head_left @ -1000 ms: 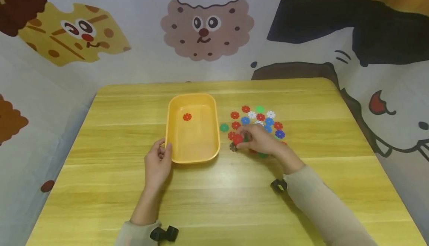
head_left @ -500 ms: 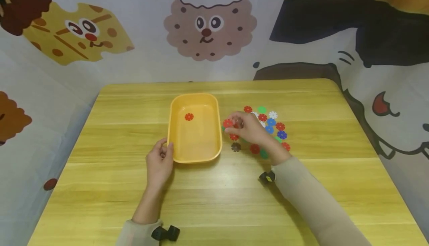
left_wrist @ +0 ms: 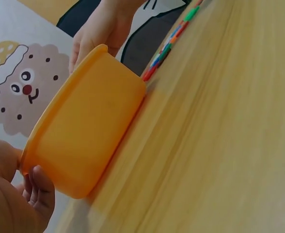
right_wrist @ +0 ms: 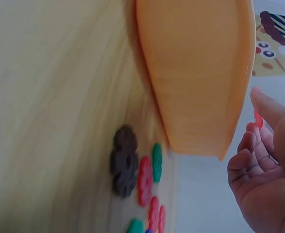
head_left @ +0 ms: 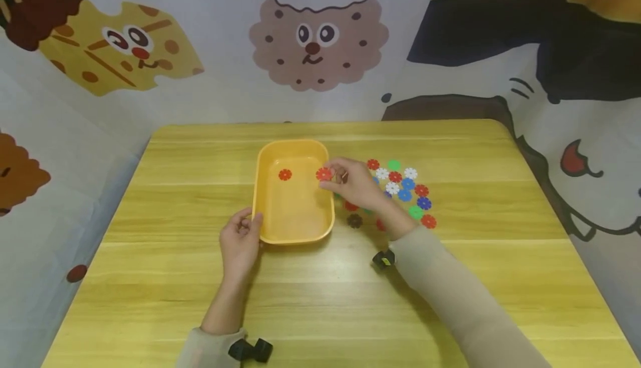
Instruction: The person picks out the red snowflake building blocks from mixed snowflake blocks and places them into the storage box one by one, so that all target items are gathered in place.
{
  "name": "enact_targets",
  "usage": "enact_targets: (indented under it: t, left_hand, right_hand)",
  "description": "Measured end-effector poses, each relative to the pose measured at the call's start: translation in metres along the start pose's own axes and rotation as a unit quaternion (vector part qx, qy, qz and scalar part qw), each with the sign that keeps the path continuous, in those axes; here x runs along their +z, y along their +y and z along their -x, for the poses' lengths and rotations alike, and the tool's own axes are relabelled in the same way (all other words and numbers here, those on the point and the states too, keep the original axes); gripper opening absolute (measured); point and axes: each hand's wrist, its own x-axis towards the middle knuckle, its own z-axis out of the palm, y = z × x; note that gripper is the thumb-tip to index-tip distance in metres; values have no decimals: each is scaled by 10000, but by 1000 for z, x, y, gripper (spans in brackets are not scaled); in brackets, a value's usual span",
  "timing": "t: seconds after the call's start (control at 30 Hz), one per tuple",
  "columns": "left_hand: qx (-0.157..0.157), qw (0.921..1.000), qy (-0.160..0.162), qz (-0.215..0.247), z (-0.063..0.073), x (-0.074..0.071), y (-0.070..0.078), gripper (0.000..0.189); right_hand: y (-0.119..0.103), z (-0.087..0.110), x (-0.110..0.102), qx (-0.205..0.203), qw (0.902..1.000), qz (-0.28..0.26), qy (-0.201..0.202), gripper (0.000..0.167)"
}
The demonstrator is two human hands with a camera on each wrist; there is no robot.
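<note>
My left hand (head_left: 240, 245) grips the near left rim of a yellow plastic tub (head_left: 295, 226), thumb on the rim and fingers curled beneath, as the left wrist view also shows. One red flower-shaped disc (head_left: 285, 175) lies on the tub's floor. Between thumb and fingertips my right hand (head_left: 355, 181) pinches another red notched disc (head_left: 324, 174), held over the tub's right rim. In the right wrist view that disc (right_wrist: 258, 119) shows only as a thin edge. Part of the scattered discs is hidden beneath the right hand.
Right of the tub, loose notched discs in red, white (head_left: 410, 173), blue (head_left: 404, 195), green (head_left: 415, 212) and brown (head_left: 354, 221) lie flat on the wooden table (head_left: 320, 301). A cartoon-print cloth (head_left: 215, 95) hangs behind the table's far edge.
My right hand has lifted a red disc from the scattered ones and carried it left to the tub's right rim. The left hand keeps its grip on the tub.
</note>
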Motion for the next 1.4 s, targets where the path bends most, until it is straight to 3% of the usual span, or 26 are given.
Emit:
enact_targets:
  t: [0.17, 0.4, 0.77, 1.13, 1.4]
  left_hand:
    - [-214, 9990, -80, 385, 0, -1, 3, 33]
    - [-347, 9977, -104, 577, 0, -1, 2, 31]
    - [-298, 9975, -111, 627, 0, -1, 1, 29]
    - [-289, 9974, 1, 654, 0, 1, 1, 25]
    - [-239, 9973, -63, 686, -1, 1, 0, 27]
  right_hand:
    - [-12, -12, 8, -121, 9999, -94, -35, 39]
    - [-21, -26, 27, -167, 9997, -17, -203, 40]
    - [-30, -48, 45, 320, 9956, 228, -847, 44]
    - [-33, -65, 67, 450, 9929, 482, -994, 43]
    - [-27, -68, 77, 727, 9844, 1001, -1252, 39]
